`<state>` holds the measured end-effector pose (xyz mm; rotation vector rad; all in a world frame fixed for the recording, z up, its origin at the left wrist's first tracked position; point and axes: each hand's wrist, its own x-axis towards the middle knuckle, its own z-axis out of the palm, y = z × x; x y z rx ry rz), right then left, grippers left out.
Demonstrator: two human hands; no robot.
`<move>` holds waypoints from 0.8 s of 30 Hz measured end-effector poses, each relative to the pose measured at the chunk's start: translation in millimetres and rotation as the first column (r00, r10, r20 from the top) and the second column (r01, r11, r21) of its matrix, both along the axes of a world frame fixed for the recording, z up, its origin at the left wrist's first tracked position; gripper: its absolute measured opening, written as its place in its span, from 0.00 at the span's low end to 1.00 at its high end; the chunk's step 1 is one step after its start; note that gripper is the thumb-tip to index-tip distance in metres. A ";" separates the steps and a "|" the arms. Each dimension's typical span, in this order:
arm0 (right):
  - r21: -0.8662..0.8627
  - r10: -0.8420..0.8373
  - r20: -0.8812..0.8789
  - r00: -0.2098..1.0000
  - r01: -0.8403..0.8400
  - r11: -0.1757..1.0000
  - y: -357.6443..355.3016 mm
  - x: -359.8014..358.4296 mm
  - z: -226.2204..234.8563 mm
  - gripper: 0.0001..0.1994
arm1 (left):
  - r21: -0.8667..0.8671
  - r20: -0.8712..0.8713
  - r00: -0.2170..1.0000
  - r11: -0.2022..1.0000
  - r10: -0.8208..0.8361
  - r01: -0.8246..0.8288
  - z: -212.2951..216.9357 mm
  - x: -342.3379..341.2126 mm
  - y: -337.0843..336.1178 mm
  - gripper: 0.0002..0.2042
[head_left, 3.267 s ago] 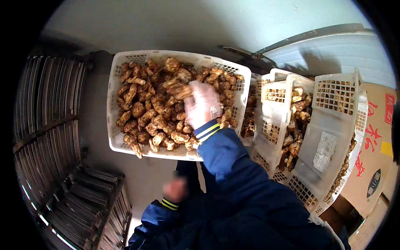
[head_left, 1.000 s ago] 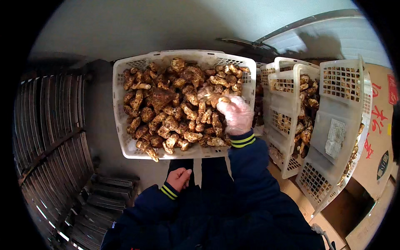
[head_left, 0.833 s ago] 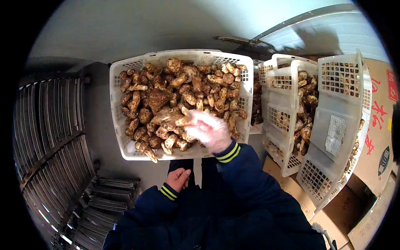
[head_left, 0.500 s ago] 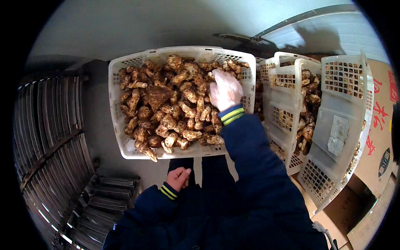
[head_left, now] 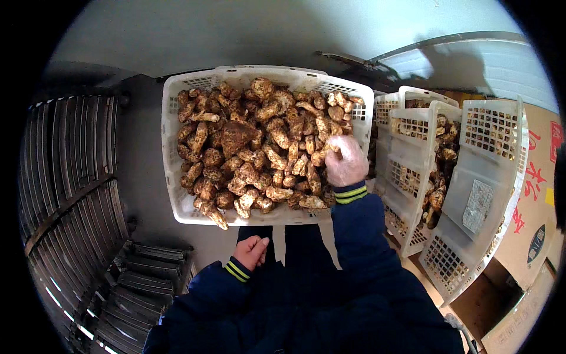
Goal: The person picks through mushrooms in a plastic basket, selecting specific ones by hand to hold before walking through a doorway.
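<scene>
Brown, soil-stained mushrooms (head_left: 236,137) with pale, thick stems fill a white plastic basket (head_left: 168,147) in front of me. My right hand (head_left: 348,162), in a thin clear plastic glove, is over the basket's right side. Its fingers are curled down at a mushroom (head_left: 319,158) there, seemingly gripping it; the fingertips are partly hidden. Bare and closed in a loose fist, my left hand (head_left: 252,252) is just below the basket's front edge, apart from the mushrooms. Nothing shows in it.
To the right stand more white baskets (head_left: 413,150), tilted and holding mushrooms. Beyond them is a cardboard box (head_left: 539,177) with red handwriting. Dark slatted racks (head_left: 71,165) line the left side, and a pale wall (head_left: 265,35) rises behind the basket.
My right hand has drawn back toward me from the basket's far right part, its outstretched fingers now curled. The view has shifted slightly; my left hand stays in its fist.
</scene>
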<state>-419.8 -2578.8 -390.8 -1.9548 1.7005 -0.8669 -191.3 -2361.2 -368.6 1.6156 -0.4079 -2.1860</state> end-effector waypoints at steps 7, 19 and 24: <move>-0.028 0.119 0.145 0.982 -0.116 0.993 36.2 41.1 54.2 0.11 | -0.001 0.036 0.998 0.998 -0.058 0.058 -2.3 1.6 -3.4 0.17; -0.101 0.100 -0.073 0.992 -0.107 0.989 46.8 30.3 37.7 0.17 | 0.008 0.067 0.994 0.997 -0.081 0.080 1.3 0.6 -4.4 0.17; 0.215 -0.079 -0.359 0.930 0.165 0.963 -9.7 -10.5 17.8 0.23 | -0.006 0.072 0.990 0.993 -0.119 0.120 4.2 -7.6 -7.3 0.17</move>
